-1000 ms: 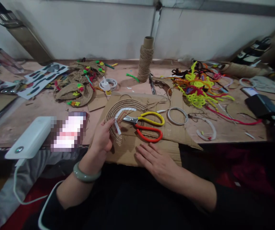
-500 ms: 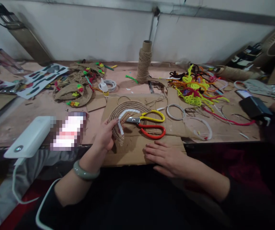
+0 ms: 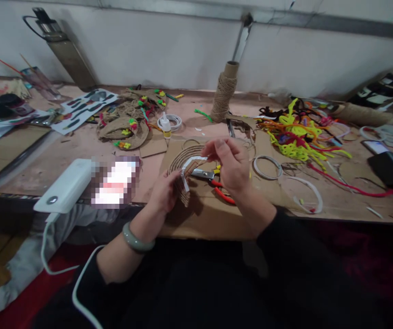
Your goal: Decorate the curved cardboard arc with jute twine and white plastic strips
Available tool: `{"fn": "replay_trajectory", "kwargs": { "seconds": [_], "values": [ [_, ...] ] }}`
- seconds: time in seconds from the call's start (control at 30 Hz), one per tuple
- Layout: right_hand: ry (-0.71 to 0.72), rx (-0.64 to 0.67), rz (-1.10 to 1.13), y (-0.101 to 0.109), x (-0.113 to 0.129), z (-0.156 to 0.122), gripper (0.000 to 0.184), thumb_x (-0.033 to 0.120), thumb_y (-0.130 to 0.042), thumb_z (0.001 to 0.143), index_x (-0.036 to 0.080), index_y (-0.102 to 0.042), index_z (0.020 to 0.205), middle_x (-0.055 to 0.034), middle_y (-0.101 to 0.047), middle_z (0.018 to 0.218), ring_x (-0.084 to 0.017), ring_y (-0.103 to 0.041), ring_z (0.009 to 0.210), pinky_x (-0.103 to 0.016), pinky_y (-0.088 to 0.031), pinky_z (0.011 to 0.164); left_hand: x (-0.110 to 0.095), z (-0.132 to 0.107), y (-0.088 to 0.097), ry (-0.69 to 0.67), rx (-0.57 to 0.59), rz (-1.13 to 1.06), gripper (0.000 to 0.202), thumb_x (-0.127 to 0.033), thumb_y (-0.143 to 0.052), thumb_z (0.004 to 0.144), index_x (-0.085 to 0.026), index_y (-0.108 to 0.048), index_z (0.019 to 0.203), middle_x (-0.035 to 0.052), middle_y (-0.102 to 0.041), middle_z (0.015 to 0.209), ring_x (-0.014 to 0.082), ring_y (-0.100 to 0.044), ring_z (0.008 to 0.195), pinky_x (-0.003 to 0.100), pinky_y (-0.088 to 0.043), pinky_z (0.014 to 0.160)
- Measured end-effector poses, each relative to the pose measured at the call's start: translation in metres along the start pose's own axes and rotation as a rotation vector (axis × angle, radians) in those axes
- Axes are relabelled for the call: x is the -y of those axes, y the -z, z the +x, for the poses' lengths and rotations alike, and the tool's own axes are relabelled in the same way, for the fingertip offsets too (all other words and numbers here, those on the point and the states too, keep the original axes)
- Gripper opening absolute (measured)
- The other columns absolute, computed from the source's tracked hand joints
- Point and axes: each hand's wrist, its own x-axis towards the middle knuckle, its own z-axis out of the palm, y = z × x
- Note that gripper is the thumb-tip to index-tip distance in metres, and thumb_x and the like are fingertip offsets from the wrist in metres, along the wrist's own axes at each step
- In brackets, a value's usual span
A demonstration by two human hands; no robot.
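Note:
My left hand [image 3: 165, 189] is closed on the left end of a curved arch covered in rows of brown twine [image 3: 186, 157], with a white strip [image 3: 193, 160] along its inner edge. At the arch's right end is my right hand [image 3: 232, 164], its thumb and fingers pinched together. Whatever lies between those fingertips is hidden from me. Partly covered by this hand, scissors [image 3: 203, 174] with red and yellow handles lie beneath on the cardboard [image 3: 196, 224].
Behind stands a cone of twine [image 3: 224, 93], with a small glue bottle [image 3: 165, 127] to its left. Bright pipe-cleaner-like strands [image 3: 292, 132] heap at right, near a white ring [image 3: 268, 167]. A power bank [image 3: 64, 185] and a phone [image 3: 116, 183] lie at left.
My right hand has risen from the cardboard to the arch's right end and its fingers have closed. My left hand keeps its hold. The whole view has shifted a little.

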Motion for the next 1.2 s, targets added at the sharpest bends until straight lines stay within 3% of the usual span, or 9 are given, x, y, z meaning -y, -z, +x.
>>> {"fn": "replay_trajectory", "kwargs": {
  "seconds": [0.1, 0.17, 0.33, 0.5, 0.7, 0.87, 1.03, 1.2],
  "values": [
    [-0.032, -0.165, 0.060, 0.001, -0.040, 0.013, 0.040, 0.059, -0.054, 0.081, 0.021, -0.052, 0.069, 0.0026, -0.048, 0.059, -0.009, -0.042, 0.052, -0.023, -0.036, 0.048, 0.002, 0.002, -0.002, -0.034, -0.074, -0.029, 0.022, -0.021, -0.072, 0.064, -0.014, -0.061, 0.081, 0.0001, -0.068, 0.068, 0.0121, -0.063, 0.060, 0.023, -0.049, 0.060],
    [-0.030, -0.170, 0.069, 0.003, -0.050, 0.015, 0.043, 0.060, -0.055, 0.080, 0.021, -0.050, 0.063, 0.0036, -0.042, 0.054, -0.008, -0.035, 0.048, -0.023, -0.030, 0.045, 0.003, 0.003, -0.003, -0.048, -0.074, -0.024, 0.022, -0.022, -0.072, 0.065, -0.015, -0.062, 0.083, 0.0002, -0.069, 0.070, 0.0125, -0.064, 0.061, 0.023, -0.050, 0.062],
    [0.011, -0.020, 0.061, 0.003, -0.052, 0.009, 0.047, 0.060, -0.048, 0.085, 0.020, -0.051, 0.059, 0.0039, -0.040, 0.051, -0.008, -0.033, 0.047, -0.023, -0.029, 0.046, 0.004, 0.007, -0.001, -0.075, -0.063, -0.079, 0.023, -0.024, -0.071, 0.067, -0.014, -0.063, 0.087, 0.0004, -0.069, 0.070, 0.0119, -0.063, 0.059, 0.023, -0.049, 0.060],
    [-0.137, 0.168, -0.065, 0.001, -0.062, 0.011, 0.040, 0.057, -0.050, 0.084, 0.019, -0.055, 0.070, 0.0033, -0.048, 0.059, -0.008, -0.040, 0.052, -0.023, -0.033, 0.050, 0.002, 0.008, 0.001, -0.111, -0.085, -0.128, 0.023, -0.026, -0.070, 0.069, -0.012, -0.064, 0.087, 0.0046, -0.072, 0.076, 0.0146, -0.067, 0.068, 0.025, -0.052, 0.070],
    [-0.262, 0.352, -0.204, -0.001, -0.066, 0.014, 0.030, 0.046, -0.055, 0.078, 0.017, -0.057, 0.072, 0.0016, -0.055, 0.063, -0.009, -0.046, 0.057, -0.022, -0.036, 0.054, 0.002, 0.008, -0.003, -0.082, 0.033, -0.077, 0.024, -0.024, -0.070, 0.071, -0.014, -0.064, 0.092, 0.0043, -0.072, 0.083, 0.0163, -0.067, 0.073, 0.028, -0.052, 0.070],
    [-0.329, 0.326, -0.179, 0.000, -0.069, 0.013, 0.026, 0.042, -0.057, 0.075, 0.017, -0.055, 0.068, 0.0002, -0.057, 0.062, -0.010, -0.048, 0.055, -0.022, -0.037, 0.051, 0.005, 0.006, -0.003, -0.068, 0.080, -0.024, 0.028, -0.026, -0.074, 0.068, -0.016, -0.066, 0.092, 0.0046, -0.072, 0.086, 0.0186, -0.067, 0.081, 0.031, -0.052, 0.077],
    [-0.420, 0.237, 0.000, 0.002, -0.066, 0.016, 0.029, 0.046, -0.057, 0.074, 0.019, -0.050, 0.068, 0.0045, -0.051, 0.056, -0.006, -0.039, 0.044, -0.020, -0.032, 0.044, 0.008, 0.006, 0.000, -0.021, 0.088, 0.105, 0.032, -0.026, -0.080, 0.061, -0.017, -0.068, 0.089, 0.0017, -0.070, 0.080, 0.0147, -0.062, 0.073, 0.026, -0.050, 0.068],
    [-0.305, 0.378, -0.140, 0.005, -0.063, 0.015, 0.029, 0.044, -0.052, 0.079, 0.017, -0.054, 0.068, 0.0034, -0.051, 0.059, -0.007, -0.042, 0.051, -0.021, -0.033, 0.049, 0.009, 0.009, 0.000, -0.070, 0.050, 0.070, 0.034, -0.028, -0.082, 0.060, -0.017, -0.069, 0.090, 0.0022, -0.072, 0.086, 0.0146, -0.063, 0.078, 0.027, -0.050, 0.075]
  ]
}}
